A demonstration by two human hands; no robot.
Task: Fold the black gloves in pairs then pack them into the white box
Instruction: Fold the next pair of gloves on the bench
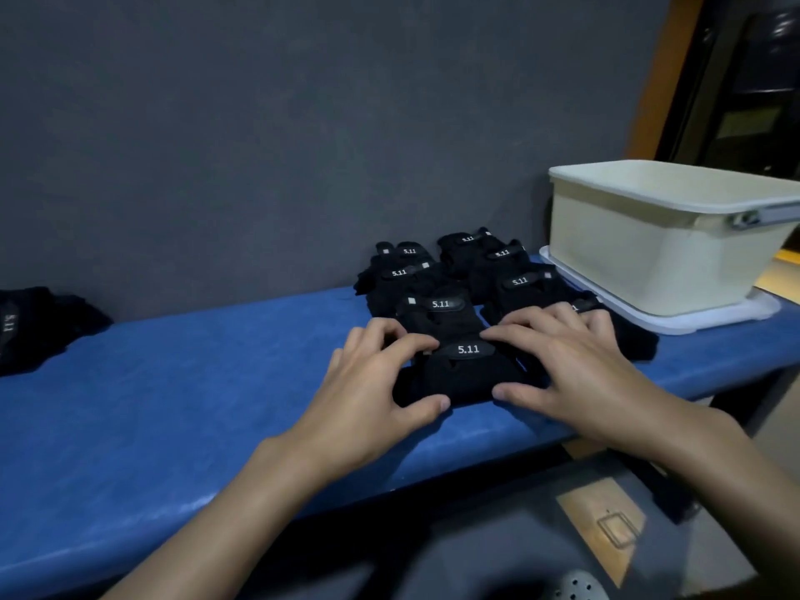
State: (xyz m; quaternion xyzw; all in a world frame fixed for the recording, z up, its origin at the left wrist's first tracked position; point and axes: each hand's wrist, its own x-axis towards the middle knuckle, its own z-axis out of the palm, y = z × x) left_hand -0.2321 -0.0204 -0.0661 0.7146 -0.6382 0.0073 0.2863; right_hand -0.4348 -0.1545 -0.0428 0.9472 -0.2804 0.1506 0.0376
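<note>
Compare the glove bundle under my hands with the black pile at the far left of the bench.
The glove bundle is compact, its 5.11 label facing up; the black pile is loose and spread. The left hand and right hand grip the glove bundle; nothing touches the black pile. Both are black and lie on the blue bench.

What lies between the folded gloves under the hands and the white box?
The left hand and right hand grip the nearest folded pair. More folded gloves lie on the blue bench between it and the white box. They sit low, so lifting over them should probably work.
</note>
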